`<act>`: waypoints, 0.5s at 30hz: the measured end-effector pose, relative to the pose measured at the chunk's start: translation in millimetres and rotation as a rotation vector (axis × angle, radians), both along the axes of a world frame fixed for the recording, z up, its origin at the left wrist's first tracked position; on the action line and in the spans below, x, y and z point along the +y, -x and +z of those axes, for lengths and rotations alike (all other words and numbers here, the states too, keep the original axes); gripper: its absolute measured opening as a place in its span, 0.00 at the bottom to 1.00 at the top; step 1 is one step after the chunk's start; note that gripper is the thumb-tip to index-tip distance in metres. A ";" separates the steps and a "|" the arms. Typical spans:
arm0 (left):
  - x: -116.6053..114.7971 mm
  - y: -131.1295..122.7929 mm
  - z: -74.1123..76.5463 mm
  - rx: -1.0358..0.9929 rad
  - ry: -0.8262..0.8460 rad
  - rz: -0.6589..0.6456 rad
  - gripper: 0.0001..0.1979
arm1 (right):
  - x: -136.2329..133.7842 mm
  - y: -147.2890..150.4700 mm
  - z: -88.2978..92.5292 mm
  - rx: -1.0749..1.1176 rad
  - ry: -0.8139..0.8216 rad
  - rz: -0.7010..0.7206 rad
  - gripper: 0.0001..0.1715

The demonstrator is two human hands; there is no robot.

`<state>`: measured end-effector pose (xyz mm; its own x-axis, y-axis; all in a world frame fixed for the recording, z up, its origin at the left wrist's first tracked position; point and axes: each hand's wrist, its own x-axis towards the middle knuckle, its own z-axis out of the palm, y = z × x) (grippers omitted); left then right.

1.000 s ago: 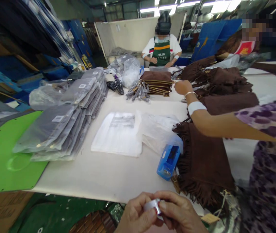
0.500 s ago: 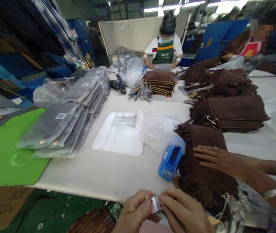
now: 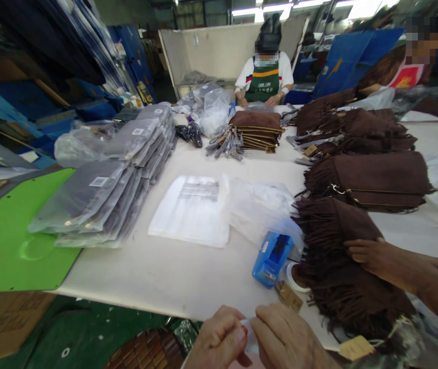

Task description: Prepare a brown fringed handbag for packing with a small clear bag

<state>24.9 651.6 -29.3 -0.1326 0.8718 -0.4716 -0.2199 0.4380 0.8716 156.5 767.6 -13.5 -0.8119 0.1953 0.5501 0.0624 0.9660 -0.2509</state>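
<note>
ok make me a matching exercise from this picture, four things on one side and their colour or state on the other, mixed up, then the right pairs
Things:
1. tape dispenser
2. board
3. wrapped packs
4. left hand and right hand of the camera wearer

Colours and states:
A. bright green
B. holding a small pale item between them
C. blue
D. stacked, with barcode labels showing

Right pairs: 1-C, 2-A, 3-D, 4-B
</note>
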 end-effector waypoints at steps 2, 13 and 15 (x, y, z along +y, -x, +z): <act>0.6 -0.4 0.0 -0.011 -0.002 0.001 0.26 | -2.1 2.3 -4.0 0.053 0.000 -0.044 0.17; 2.1 4.4 0.0 -0.091 -0.031 0.026 0.24 | 2.7 -1.1 -9.6 0.062 0.484 0.035 0.16; 3.7 4.6 4.4 -0.100 -0.013 0.029 0.24 | 6.0 -1.6 -7.8 0.039 0.489 0.090 0.19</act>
<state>20.2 655.3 -25.0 -0.1111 0.8744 -0.4723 -0.3186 0.4189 0.8503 158.1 773.7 -21.3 -0.8183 0.3678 0.4418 -0.0341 0.7361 -0.6760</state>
